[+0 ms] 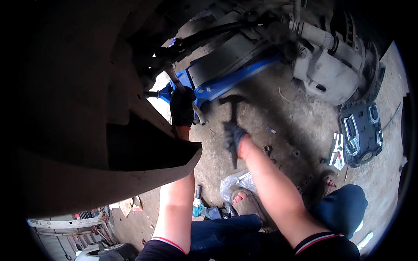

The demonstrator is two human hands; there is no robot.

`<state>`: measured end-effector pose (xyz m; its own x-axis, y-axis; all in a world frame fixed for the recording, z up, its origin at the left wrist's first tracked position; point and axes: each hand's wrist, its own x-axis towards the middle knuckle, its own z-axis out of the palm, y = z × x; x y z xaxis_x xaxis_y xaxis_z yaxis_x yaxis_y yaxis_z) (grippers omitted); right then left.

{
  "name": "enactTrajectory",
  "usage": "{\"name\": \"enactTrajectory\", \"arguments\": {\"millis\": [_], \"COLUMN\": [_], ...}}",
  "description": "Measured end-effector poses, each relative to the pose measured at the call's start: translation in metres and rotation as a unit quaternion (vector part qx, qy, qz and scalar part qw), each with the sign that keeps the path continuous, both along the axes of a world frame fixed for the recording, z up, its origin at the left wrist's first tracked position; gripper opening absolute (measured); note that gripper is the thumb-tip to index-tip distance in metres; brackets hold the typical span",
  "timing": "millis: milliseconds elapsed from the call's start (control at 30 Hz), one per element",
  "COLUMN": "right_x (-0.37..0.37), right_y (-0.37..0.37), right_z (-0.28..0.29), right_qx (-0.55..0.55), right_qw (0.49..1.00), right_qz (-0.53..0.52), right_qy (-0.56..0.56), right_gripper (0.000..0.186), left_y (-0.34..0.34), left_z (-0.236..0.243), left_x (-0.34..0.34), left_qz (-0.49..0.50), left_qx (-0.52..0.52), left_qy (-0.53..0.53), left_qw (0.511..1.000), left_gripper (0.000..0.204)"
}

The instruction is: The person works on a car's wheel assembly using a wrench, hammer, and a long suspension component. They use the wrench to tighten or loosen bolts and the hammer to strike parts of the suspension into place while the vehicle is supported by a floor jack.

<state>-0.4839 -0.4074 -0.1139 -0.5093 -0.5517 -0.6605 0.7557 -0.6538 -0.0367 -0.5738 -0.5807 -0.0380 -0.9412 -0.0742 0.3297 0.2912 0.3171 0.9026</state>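
My right hand point(234, 135), in a dark glove with an orange cuff, is closed around the handle of a hammer point(234, 104). Its dark head is on the far side of the hand, over the concrete floor. In another dark glove, my left hand point(182, 108) is wrapped round a metal wrench point(174, 78) under the car's fender point(143, 178). One end of the wrench reaches up to the dark suspension parts; the other sticks out below the hand. Part of my left forearm is hidden by the fender.
A blue floor jack point(244, 74) lies beyond my hands. At the upper right hangs a grey brake caliper point(326, 69). An open tool case point(362, 135) lies at right. Loose round parts point(267, 149), a plastic bag point(235, 180) and a teal power tool point(198, 206) are near my feet.
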Motion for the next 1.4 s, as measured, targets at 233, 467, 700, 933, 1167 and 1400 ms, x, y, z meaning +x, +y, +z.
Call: {"name": "enactTrajectory", "arguments": {"millis": [233,467,700,933,1167,1400], "right_x": [-0.046,0.016,0.070,0.106,0.054,-0.083], "right_y": [0.089,-0.048,0.027,0.105,0.160,0.284], "right_z": [-0.068,-0.028,-0.034,-0.065,0.003,0.233], "right_qx": [-0.105,-0.033,0.161,0.265,0.553,0.560], "right_qw": [0.886,0.997,0.971,0.922,0.550,0.252], "right_qz": [-0.392,-0.013,0.169,0.281,0.333,0.180], "right_qy": [0.223,0.074,0.052,0.016,0.529,0.769], "right_gripper": [0.030,0.024,0.021,0.027,0.046,0.035], "left_y": [-0.001,-0.010,-0.013,0.028,0.073,0.127], "left_z": [0.008,-0.003,-0.015,-0.080,-0.188,-0.094], "left_x": [0.005,-0.003,0.000,0.015,0.038,-0.030], "left_qz": [0.009,0.076,0.059,0.150,0.156,0.102], "left_qx": [0.051,-0.127,0.112,-0.576,-0.208,-0.137], "left_qy": [0.014,-0.004,-0.006,0.101,-0.360,-0.170], "left_qw": [0.999,0.989,0.992,0.797,0.896,0.970], "left_gripper": [0.006,0.008,0.013,0.016,0.038,0.036]}}
